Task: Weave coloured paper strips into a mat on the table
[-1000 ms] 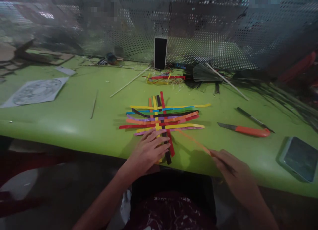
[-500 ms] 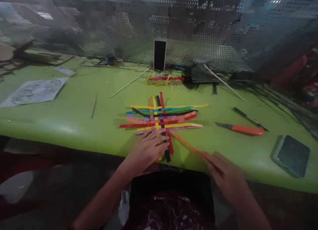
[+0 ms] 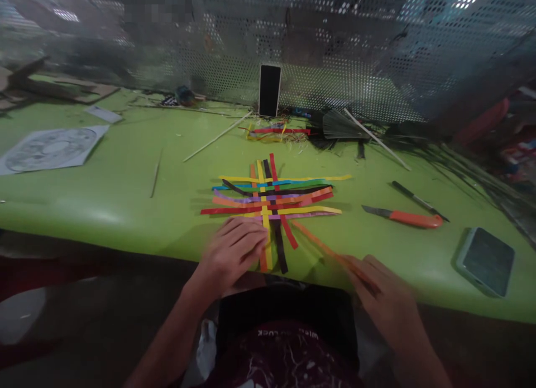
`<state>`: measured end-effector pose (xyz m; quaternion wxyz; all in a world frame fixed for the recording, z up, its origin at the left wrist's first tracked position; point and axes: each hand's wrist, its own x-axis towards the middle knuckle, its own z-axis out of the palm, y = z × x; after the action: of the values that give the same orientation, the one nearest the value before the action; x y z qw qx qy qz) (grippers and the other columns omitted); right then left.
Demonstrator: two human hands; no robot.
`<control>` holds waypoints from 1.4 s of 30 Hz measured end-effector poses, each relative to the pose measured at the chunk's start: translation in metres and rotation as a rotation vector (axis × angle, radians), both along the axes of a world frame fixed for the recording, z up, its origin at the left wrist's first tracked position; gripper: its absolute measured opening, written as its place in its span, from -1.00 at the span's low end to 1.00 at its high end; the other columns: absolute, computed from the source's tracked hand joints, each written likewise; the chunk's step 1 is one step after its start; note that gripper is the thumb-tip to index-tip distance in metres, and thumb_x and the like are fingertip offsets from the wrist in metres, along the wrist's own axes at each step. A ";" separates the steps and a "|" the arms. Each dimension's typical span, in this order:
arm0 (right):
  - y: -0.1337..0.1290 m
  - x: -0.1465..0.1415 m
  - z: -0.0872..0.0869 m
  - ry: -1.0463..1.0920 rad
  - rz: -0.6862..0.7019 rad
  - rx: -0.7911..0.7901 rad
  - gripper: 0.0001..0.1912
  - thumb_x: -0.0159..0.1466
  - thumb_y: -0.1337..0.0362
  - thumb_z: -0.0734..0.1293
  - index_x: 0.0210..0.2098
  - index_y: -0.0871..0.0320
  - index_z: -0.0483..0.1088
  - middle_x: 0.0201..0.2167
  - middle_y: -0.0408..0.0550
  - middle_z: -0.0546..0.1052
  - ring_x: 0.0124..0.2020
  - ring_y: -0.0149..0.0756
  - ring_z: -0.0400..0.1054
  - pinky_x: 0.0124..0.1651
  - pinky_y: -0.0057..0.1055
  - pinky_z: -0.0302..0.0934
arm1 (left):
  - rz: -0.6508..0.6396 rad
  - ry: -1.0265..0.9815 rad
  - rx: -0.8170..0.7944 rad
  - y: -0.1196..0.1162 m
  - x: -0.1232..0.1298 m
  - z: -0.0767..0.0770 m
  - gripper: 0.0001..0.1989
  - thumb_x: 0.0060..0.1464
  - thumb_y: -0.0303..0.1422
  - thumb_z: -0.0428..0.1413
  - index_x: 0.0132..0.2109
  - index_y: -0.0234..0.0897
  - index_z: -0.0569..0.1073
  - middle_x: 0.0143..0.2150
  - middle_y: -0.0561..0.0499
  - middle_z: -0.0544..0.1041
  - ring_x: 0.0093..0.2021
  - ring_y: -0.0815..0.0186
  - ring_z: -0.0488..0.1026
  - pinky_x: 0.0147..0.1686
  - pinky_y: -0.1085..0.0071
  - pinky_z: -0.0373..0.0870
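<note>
Several coloured strips cross one another in a woven mat (image 3: pixel 268 198) on the green table. My left hand (image 3: pixel 234 245) is at the mat's lower left edge, its fingers bent together beside the lower ends of the yellow and orange upright strips; what they pinch, if anything, is hidden. In my right hand (image 3: pixel 372 282), right of the mat, is one end of a loose orange strip (image 3: pixel 320 244), whose far end points toward the mat's lower right. A black strip (image 3: pixel 278 245) and a red strip (image 3: pixel 288 231) hang below the woven part.
An orange-handled knife (image 3: pixel 414 219), a black pen-like tool (image 3: pixel 412 195) and a phone (image 3: pixel 486 262) lie at the right. Another phone (image 3: pixel 269 91) stands at the back by strip scraps (image 3: pixel 276 132). A printed sheet (image 3: pixel 56 148) lies left.
My left hand has moved left and drawn its fingers in, uncovering the lower strips. The red strip's lower end has swung right. My right hand still holds the orange strip.
</note>
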<state>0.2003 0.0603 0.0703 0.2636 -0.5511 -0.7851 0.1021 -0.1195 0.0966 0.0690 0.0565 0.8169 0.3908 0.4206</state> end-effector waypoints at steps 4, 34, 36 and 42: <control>0.001 -0.002 -0.002 -0.016 -0.020 0.041 -0.69 0.47 0.14 0.23 -0.03 0.11 0.56 -0.39 -0.06 0.54 -0.39 -0.28 0.48 -0.32 -0.40 0.36 | -0.009 -0.041 0.067 0.002 0.005 0.006 -0.89 0.26 -0.53 0.20 -0.09 -0.28 0.53 -0.19 -0.02 0.64 -0.11 0.22 0.54 -0.03 0.21 0.48; 0.020 -0.037 0.006 -0.416 0.085 0.136 -0.67 0.48 0.22 0.18 0.14 0.14 0.43 -0.13 0.09 0.56 -0.15 -0.10 0.41 -0.19 -0.24 0.29 | 0.112 0.367 -0.186 0.033 0.038 -0.004 -0.70 0.30 -0.31 0.19 0.10 -0.37 0.48 0.10 -0.14 0.55 0.16 0.07 0.41 0.18 0.11 0.31; 0.029 -0.049 0.006 -0.435 0.161 0.154 -0.63 0.45 0.28 0.22 0.20 0.16 0.40 -0.04 0.12 0.54 -0.07 -0.06 0.37 -0.07 -0.16 0.29 | 0.107 0.357 -0.184 0.033 0.038 -0.006 -0.71 0.32 -0.31 0.17 0.11 -0.36 0.48 0.12 -0.13 0.55 0.18 0.08 0.40 0.20 0.12 0.29; 0.042 -0.078 -0.003 -0.494 0.171 0.116 -0.54 0.36 0.32 0.33 0.24 0.27 0.36 0.06 0.16 0.52 -0.05 0.00 0.32 -0.05 -0.06 0.29 | 0.095 0.343 -0.210 0.032 0.038 -0.010 -0.66 0.34 -0.37 0.14 0.21 -0.36 0.42 0.20 -0.12 0.52 0.25 0.09 0.35 0.27 0.10 0.23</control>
<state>0.1227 0.1023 0.0673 0.0855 -0.4748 -0.8740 -0.0586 -0.0811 0.1287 0.0595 0.0540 0.8468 0.4746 0.2343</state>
